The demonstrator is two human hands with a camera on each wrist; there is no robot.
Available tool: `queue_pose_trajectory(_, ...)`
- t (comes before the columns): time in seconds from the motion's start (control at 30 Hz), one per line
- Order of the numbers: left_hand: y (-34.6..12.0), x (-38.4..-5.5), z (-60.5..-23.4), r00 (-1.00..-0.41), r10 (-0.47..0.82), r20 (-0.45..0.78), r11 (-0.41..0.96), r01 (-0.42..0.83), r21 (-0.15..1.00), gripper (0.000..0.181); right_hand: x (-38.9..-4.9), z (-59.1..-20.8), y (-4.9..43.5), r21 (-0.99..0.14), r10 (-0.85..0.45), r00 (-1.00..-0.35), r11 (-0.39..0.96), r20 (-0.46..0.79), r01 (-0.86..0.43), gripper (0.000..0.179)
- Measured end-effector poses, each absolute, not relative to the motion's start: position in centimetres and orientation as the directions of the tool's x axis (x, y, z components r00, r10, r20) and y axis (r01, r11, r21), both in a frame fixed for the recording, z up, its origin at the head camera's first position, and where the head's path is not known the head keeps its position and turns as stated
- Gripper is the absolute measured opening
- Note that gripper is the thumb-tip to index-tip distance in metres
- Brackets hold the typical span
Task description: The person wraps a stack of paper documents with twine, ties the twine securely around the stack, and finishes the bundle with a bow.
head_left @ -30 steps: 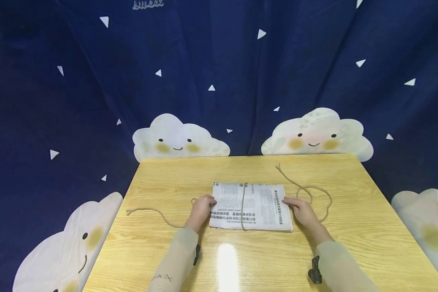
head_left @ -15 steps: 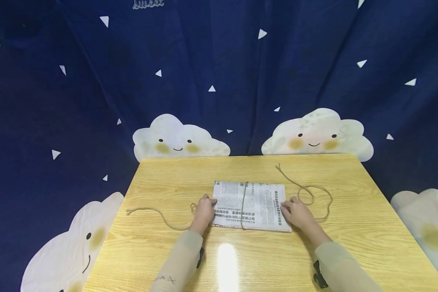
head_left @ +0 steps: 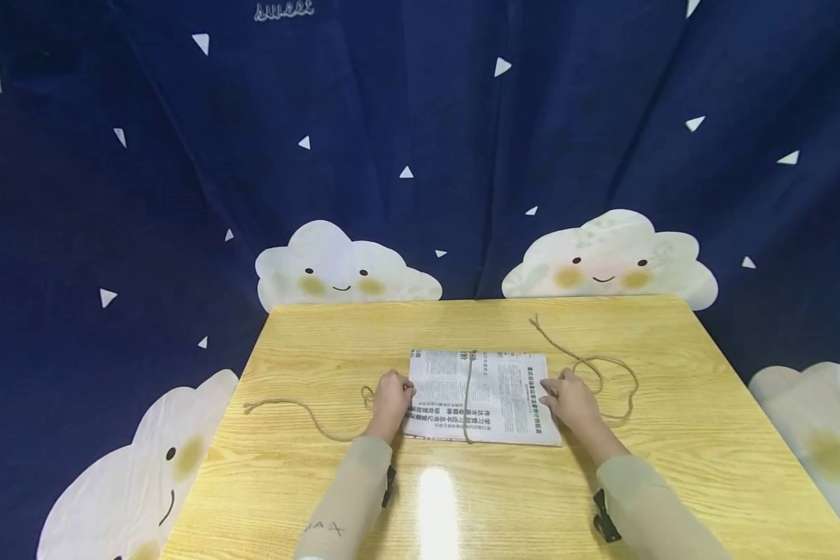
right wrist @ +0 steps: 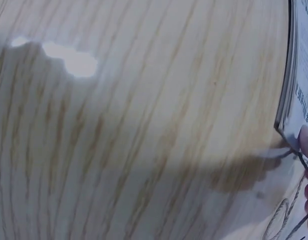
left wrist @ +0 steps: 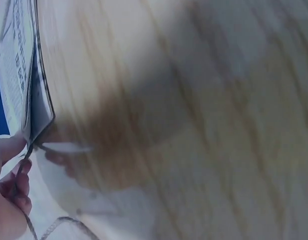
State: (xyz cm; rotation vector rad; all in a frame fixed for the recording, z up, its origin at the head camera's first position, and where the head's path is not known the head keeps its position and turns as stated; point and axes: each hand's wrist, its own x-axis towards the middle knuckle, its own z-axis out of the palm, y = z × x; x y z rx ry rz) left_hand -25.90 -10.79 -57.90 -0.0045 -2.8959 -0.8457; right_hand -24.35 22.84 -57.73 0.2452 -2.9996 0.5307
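A flat folded newspaper stack (head_left: 507, 400) lies on the table, one strand of brown twine (head_left: 467, 397) crossing its top from back to front. My left hand (head_left: 392, 400) is at its left edge. In the left wrist view, twine (left wrist: 22, 167) runs from the paper's edge through the curled fingers, with the thumb by the corner. Across from it, my right hand (head_left: 572, 398) holds twine at the right edge. The right wrist view shows the thumb (right wrist: 306, 142) against the paper, with only part of that hand in frame. Twine beneath the stack is hidden.
One loose twine tail (head_left: 297, 403) trails left over the wooden table (head_left: 504, 498). A longer tail (head_left: 612, 359) loops to the right and back. Behind the table hangs a dark blue curtain (head_left: 420, 117) with cloud prints. A bright reflection shines near the front.
My right hand's fingers, stretched along the paper's edge a second ago, are now more bent. My left hand has shifted slightly right. The stack has barely moved.
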Motion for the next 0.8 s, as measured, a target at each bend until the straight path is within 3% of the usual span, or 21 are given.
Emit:
queue_pose_trajectory(0.27, -12.2, -26.2, -57.6, -0.997, 0.054, 0.057, 0.799, 0.077, 0.597, 0.009, -24.1, -57.9, 22.9, -0.336, -0.145, -0.987, 0.929, 0.065, -0.158, 0.031)
queue_pose_trajectory(0.37, -13.5, -26.0, -57.2, -0.998, 0.056, -0.006, 0.762, 0.039, 0.646, 0.017, -24.1, -58.0, 22.9, -0.347, -0.139, -0.988, 0.925, 0.068, -0.154, 0.030)
queue_pose_trajectory(0.47, -14.8, -25.8, -57.0, -0.999, 0.043, -0.033, 0.757, 0.011, 0.653, 0.012, -24.0, -58.1, 22.9, -0.346, -0.138, -0.988, 0.925, 0.075, -0.156, 0.030)
queue_pose_trajectory(0.7, -16.1, -25.8, -57.0, -0.969, -0.014, 0.247, 0.918, 0.085, 0.387, 0.003, -23.9, -58.2, 22.8, -0.319, -0.127, -0.989, 0.936, 0.079, -0.146, 0.030)
queue_pose_trajectory(0.8, -15.8, -25.8, -57.0, -0.943, -0.086, 0.322, 0.920, 0.048, 0.389, 0.004, -23.9, -58.3, 22.7, -0.323, -0.118, -0.990, 0.936, 0.077, -0.137, 0.030)
